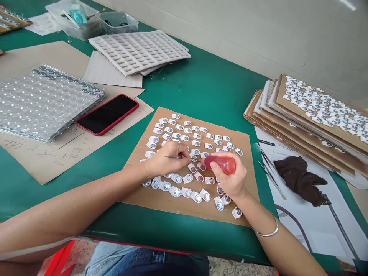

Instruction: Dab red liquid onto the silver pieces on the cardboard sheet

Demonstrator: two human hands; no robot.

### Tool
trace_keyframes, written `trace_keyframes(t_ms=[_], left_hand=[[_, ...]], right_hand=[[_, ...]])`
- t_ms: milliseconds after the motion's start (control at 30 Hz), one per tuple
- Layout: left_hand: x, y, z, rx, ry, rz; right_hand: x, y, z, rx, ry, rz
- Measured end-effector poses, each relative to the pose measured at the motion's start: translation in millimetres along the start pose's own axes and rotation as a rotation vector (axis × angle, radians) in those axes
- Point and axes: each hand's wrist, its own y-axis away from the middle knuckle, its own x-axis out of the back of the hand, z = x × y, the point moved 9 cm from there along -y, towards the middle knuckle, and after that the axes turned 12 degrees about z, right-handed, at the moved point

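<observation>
My left hand (174, 156) is closed on slim metal tweezers (172, 156), whose tip reaches a small round metallic piece on a white tab (194, 158). In my right hand (234, 177) is a translucent red squeeze bottle (222, 164), lying nearly level with its narrow end toward the tweezers' tip. Whether that end touches a piece is not clear. Beneath both hands lies a brown cardboard sheet (178, 207) with several rows of these tabbed round pieces. My left hand and forearm cover part of the rows.
A red-cased phone (107, 114) lies at the left, beside a clear plastic tray (43, 103). White moulded trays (140, 50) and plastic tubs (119, 23) stand behind. At the right are stacked cardboard sheets (299, 126), more tweezers (271, 178) and a dark cloth (301, 178).
</observation>
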Motion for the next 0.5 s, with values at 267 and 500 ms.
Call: trace_keyframes(t_ms=[267,500], left_hand=[[-1.0,0.0,-2.1,0.026,-0.005,-0.010],[-0.8,-0.4,-1.6,0.007,-0.019,-0.009]], right_hand=[[0.6,0.3,-3.7,0.029,-0.016,-0.001],[-0.9,0.5,-1.7,0.022,-0.023,0.001]])
